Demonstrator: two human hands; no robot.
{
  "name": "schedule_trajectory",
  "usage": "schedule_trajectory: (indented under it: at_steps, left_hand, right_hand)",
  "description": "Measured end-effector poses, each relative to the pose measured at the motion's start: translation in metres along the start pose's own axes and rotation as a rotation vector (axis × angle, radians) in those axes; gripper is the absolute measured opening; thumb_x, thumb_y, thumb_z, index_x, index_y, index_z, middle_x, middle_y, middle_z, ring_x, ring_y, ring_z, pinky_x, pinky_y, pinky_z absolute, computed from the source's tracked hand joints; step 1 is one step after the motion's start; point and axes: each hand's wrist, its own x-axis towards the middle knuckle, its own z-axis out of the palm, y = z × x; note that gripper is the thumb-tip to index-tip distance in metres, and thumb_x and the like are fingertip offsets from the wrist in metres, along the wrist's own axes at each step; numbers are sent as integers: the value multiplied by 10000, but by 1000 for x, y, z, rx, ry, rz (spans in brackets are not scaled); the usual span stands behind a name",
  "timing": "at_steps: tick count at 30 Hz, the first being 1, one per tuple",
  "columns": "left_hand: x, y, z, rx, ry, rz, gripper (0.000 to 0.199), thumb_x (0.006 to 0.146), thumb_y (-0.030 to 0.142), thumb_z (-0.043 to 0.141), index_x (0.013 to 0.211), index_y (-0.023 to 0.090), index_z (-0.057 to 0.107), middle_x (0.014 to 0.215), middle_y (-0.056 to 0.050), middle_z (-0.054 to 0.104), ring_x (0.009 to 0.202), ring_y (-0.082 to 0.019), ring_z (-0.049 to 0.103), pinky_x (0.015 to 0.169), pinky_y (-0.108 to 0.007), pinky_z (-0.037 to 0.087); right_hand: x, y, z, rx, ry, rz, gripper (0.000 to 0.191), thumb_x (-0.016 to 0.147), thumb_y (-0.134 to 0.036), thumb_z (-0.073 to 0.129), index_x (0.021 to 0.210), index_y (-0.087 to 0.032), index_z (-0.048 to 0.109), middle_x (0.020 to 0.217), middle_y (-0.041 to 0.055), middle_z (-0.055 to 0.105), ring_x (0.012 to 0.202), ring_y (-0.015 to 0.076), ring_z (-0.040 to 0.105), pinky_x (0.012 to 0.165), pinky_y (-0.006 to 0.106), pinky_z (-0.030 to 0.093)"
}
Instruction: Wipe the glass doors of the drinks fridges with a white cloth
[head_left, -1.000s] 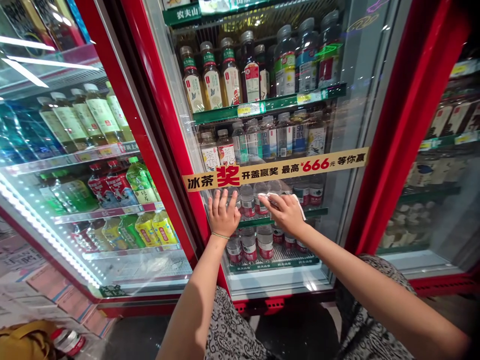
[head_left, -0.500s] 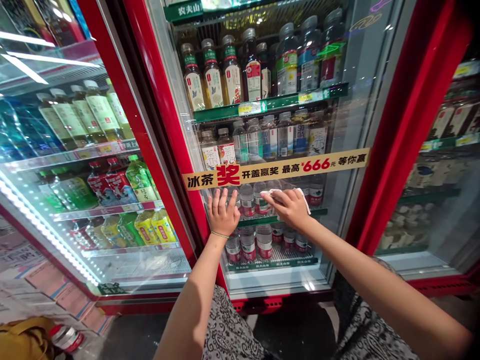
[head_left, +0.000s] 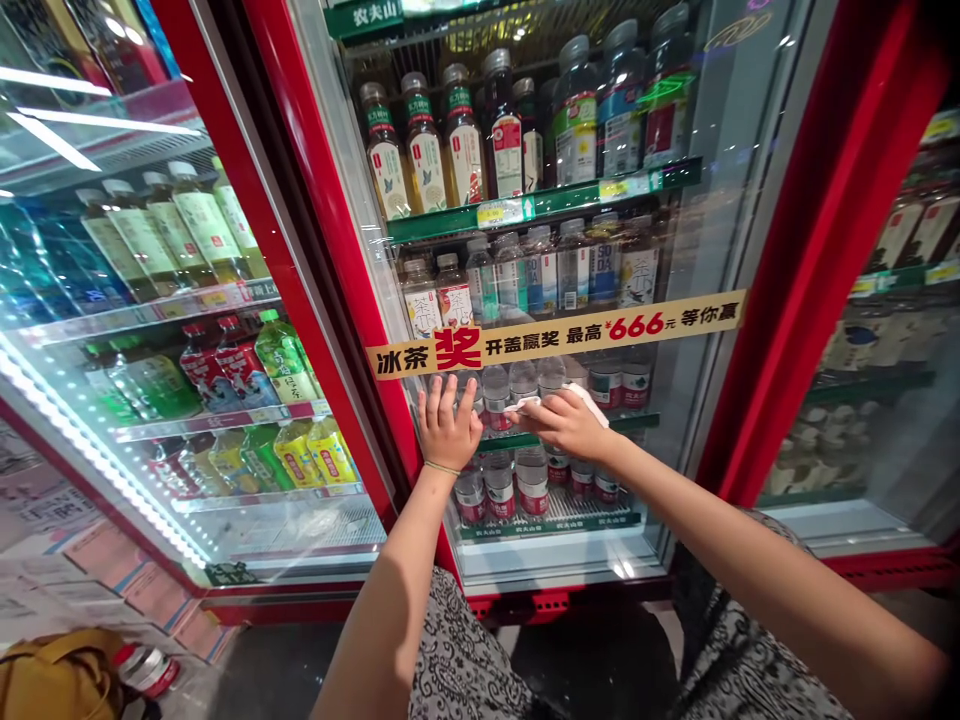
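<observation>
While the left hand lies flat w/ fingers spread on the glass door of the red-framed drinks fridge, just below the left end of the yellow promo strip with red and black print, the right hand presses a small white wiping cloth against the same glass, fingers closed over it. Both hands sit near each other, apart, approx. mid-height on the door (near its left edge). Behind the glass: clear water bottles with red labels on the bottom shelf. At the floor's bottom-left corner, a yellow bag beside a red-labelled bottle.
</observation>
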Motion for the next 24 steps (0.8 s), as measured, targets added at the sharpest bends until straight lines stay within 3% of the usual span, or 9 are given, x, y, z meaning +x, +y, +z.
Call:
schedule_trajectory:
  at_steps: [4, 9, 13, 18, 22, 24]
  left_hand:
    - [-3, 0, 3, -31, -59, -41, 505, 933, 293, 559, 1436, 275, 594, 1462, -110, 599, 1493, -312, 404, 1292, -541, 195]
    - [1, -3, -6, 0, -66, 4, 525, 942, 310, 576, 1466, 281, 560, 1461, -112, 598, 1479, -306, 427, 1287, -518, 210]
    - [9, -13, -23, 22, -131, 99, 595, 949, 350, 604, 1527, 306, 473, 1451, -102, 606, 1441, -284, 479, 1287, -475, 217]
    - [17, -32, -38, 57, -75, 125, 599, 948, 345, 608, 1529, 294, 472, 1409, -108, 632, 1386, -268, 535, 1291, -462, 203]
    - [14, -40, -40, 70, -73, 121, 569, 945, 328, 601, 1505, 286, 508, 1408, -107, 631, 1389, -264, 532, 1286, -453, 228]
    - [8, -41, -38, 76, -76, 119, 557, 945, 329, 600, 1494, 279, 524, 1403, -110, 633, 1388, -263, 533, 1285, -449, 237]
  right_hand:
    - [-1, -5, 2, -63, 39, 255, 493, 941, -164, 621, 1398, -347, 610, 1115, 36, 720, 858, 192, 462, 771, 367, 287]
    - [2, -13, 7, 11, -4, -1, 476, 956, -186, 629, 1380, -403, 609, 1098, -17, 726, 831, 172, 448, 760, 349, 297]
    - [6, -19, 10, -69, 62, 187, 483, 943, -201, 665, 1403, -332, 602, 1085, 19, 737, 858, 183, 465, 789, 359, 308]
    - [14, -27, 13, 28, -19, 64, 539, 951, -172, 636, 1442, -376, 552, 1104, -8, 728, 824, 160, 474, 761, 345, 301]
    - [18, -29, 14, -25, 18, 274, 598, 931, -160, 638, 1487, -341, 512, 1146, 27, 725, 872, 186, 484, 784, 368, 310]
    - [19, -29, 15, -12, 25, 207, 569, 933, -158, 636, 1464, -337, 539, 1144, 22, 725, 858, 181, 476, 773, 363, 306]
